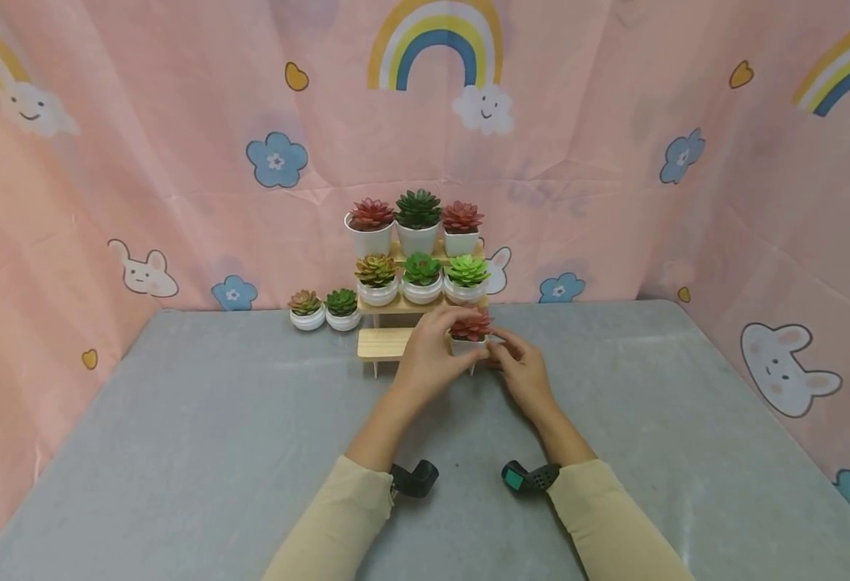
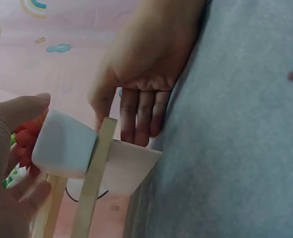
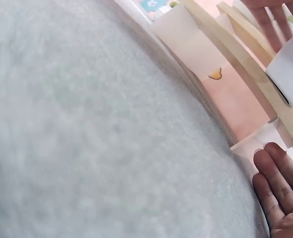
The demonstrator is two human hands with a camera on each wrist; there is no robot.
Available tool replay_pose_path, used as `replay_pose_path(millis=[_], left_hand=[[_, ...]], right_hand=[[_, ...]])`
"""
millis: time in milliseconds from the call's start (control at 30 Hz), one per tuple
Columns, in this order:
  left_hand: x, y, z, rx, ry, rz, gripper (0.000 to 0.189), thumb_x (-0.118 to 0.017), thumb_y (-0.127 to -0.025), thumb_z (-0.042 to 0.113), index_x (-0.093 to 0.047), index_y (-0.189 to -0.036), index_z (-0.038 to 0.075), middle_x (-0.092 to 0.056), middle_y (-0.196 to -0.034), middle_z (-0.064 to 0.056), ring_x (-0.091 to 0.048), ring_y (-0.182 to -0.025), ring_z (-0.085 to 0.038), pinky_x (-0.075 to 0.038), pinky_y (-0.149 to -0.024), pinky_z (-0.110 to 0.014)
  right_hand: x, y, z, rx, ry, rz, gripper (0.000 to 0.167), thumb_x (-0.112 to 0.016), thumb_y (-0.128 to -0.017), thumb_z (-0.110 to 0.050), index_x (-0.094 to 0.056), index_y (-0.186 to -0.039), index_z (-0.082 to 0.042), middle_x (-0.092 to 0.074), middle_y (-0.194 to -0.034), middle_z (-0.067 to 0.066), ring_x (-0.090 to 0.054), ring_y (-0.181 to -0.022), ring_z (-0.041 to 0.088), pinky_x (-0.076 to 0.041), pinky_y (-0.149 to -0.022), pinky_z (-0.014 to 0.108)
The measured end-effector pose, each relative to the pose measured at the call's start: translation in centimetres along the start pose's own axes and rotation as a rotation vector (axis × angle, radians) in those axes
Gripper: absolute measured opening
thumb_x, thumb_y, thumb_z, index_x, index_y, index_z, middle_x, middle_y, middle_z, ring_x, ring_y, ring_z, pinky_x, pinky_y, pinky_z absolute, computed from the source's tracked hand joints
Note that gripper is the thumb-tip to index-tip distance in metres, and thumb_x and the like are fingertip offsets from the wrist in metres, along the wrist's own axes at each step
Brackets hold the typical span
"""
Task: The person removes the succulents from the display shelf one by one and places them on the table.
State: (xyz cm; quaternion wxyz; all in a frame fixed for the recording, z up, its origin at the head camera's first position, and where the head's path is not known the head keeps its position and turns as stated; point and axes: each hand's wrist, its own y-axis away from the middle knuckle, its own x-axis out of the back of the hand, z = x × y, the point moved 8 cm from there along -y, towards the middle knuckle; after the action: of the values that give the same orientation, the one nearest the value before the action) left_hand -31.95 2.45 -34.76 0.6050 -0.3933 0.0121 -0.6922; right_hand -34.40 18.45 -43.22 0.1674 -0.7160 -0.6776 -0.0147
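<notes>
Red succulent pot [image 1: 470, 332] upright, long axis vertical, rosette pointing up, white base down. Sits at the right end of the lowest step [image 1: 383, 344] of the wooden stand [image 1: 403, 305], near side of the stand, roughly mid-desk toward the far wall.

Left hand [image 1: 430, 353] wrapped around the pot's left and near side, fingers curled, thumb over the top edge; gripping it. In the left wrist view, white pot wall [image 2: 64, 144] pressed between thumb and fingers, tilted only by camera angle.

Right hand [image 1: 521, 367] just right of the pot, at the step's right end. Fingers straight and relaxed in the right wrist view [image 3: 280, 191], palm open, lying beside the stand's edge. Fingertips close to the pot; cannot tell whether touching it or the step only.

Grey desk [image 1: 177, 452] under everything. 3 pots on the top step, 3 on the middle step. 2 more pots [image 1: 324, 310] on the desk just left of the stand. Pink patterned cloth [image 1: 141, 161] behind.
</notes>
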Motion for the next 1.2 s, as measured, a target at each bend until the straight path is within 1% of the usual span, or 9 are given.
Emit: replay_pose_path(millis=[67,200,367,533,667,767,900,1100,1200], left_hand=[[-0.1,0.1,-0.3,0.02,0.002,0.01,0.048,-0.087,-0.081,0.022,-0.068,-0.125,0.017,-0.067,-0.125,0.0,-0.064,-0.105,-0.021,-0.053,-0.087,-0.039],[-0.4,0.3,-0.7,0.046,-0.001,0.028,0.048,-0.087,-0.08,0.025,-0.069,-0.125,0.018,-0.066,-0.126,0.0,-0.063,-0.097,-0.02,-0.051,-0.079,-0.035],[-0.7,0.4,-1.1,0.072,0.015,0.05,0.044,-0.087,-0.08,0.02,-0.071,-0.121,0.016,-0.065,-0.131,0.0,-0.063,-0.105,-0.016,-0.051,-0.084,-0.032],[-0.8,0.5,-1.2,0.069,0.046,0.076,0.042,-0.086,-0.08,0.016,-0.071,-0.12,0.013,-0.065,-0.132,-0.002,-0.063,-0.122,-0.018,-0.053,-0.101,-0.037],[-1.1,0.6,-1.1,0.042,0.019,0.097,0.041,-0.085,-0.081,0.014,-0.07,-0.12,0.012,-0.064,-0.133,-0.003,-0.062,-0.124,-0.019,-0.051,-0.106,-0.038],[-1.3,0.7,-1.0,0.023,0.001,0.114,0.04,-0.084,-0.082,0.012,-0.07,-0.12,0.012,-0.063,-0.133,-0.004,-0.062,-0.123,-0.019,-0.052,-0.104,-0.036],[-1.4,1.0,-0.7,0.017,0.008,0.15,0.037,-0.083,-0.084,0.011,-0.069,-0.118,0.011,-0.06,-0.132,-0.005,-0.063,-0.12,-0.019,-0.053,-0.103,-0.034],[-1.5,1.3,-0.8,0.019,-0.01,0.209,0.035,-0.083,-0.084,0.01,-0.068,-0.116,0.012,-0.06,-0.13,-0.005,-0.063,-0.12,-0.019,-0.054,-0.101,-0.034],[-1.4,1.3,-0.7,0.015,-0.023,0.22,0.034,-0.082,-0.084,0.008,-0.068,-0.115,0.012,-0.06,-0.129,-0.006,-0.063,-0.12,-0.019,-0.054,-0.101,-0.033]], right_hand=[[0.0,0.3,-0.7,-0.001,-0.006,-0.007,0.034,-0.053,-0.104,-0.01,-0.061,-0.135,0.003,-0.071,-0.115,0.032,-0.071,-0.082,0.002,-0.061,-0.084,0.029],[0.0,1.0,-2.6,-0.007,0.008,-0.021,0.035,-0.051,-0.104,-0.007,-0.059,-0.135,0.009,-0.068,-0.115,0.035,-0.065,-0.076,-0.009,-0.061,-0.085,0.032],[-0.1,1.3,-3.6,0.005,0.031,-0.03,0.036,-0.051,-0.104,-0.007,-0.058,-0.136,0.008,-0.069,-0.116,0.033,-0.067,-0.079,-0.008,-0.062,-0.086,0.037],[0.0,1.5,-3.7,0.0,0.038,-0.032,0.037,-0.051,-0.104,-0.009,-0.058,-0.137,0.005,-0.069,-0.119,0.031,-0.07,-0.086,0.0,-0.06,-0.085,0.027],[0.0,1.6,-3.9,-0.008,0.032,-0.031,0.036,-0.052,-0.105,-0.01,-0.059,-0.137,0.003,-0.07,-0.119,0.031,-0.072,-0.089,0.007,-0.06,-0.085,0.026],[0.0,1.4,-3.6,-0.009,0.032,-0.031,0.036,-0.051,-0.104,-0.008,-0.059,-0.137,0.005,-0.069,-0.118,0.032,-0.073,-0.089,0.01,-0.061,-0.087,0.033],[0.0,1.2,-3.0,-0.001,0.038,-0.026,0.036,-0.051,-0.104,-0.008,-0.058,-0.137,0.007,-0.069,-0.116,0.034,-0.071,-0.084,0.002,-0.06,-0.084,0.027],[0.0,0.4,-1.1,0.004,0.015,-0.012,0.036,-0.052,-0.104,-0.009,-0.059,-0.137,0.005,-0.07,-0.114,0.033,-0.073,-0.087,0.011,-0.059,-0.08,0.022],[-0.1,0.0,0.0,0.015,-0.004,-0.011,0.036,-0.053,-0.105,-0.012,-0.06,-0.137,0.001,-0.07,-0.115,0.031,-0.072,-0.086,0.005,-0.058,-0.08,0.019]])
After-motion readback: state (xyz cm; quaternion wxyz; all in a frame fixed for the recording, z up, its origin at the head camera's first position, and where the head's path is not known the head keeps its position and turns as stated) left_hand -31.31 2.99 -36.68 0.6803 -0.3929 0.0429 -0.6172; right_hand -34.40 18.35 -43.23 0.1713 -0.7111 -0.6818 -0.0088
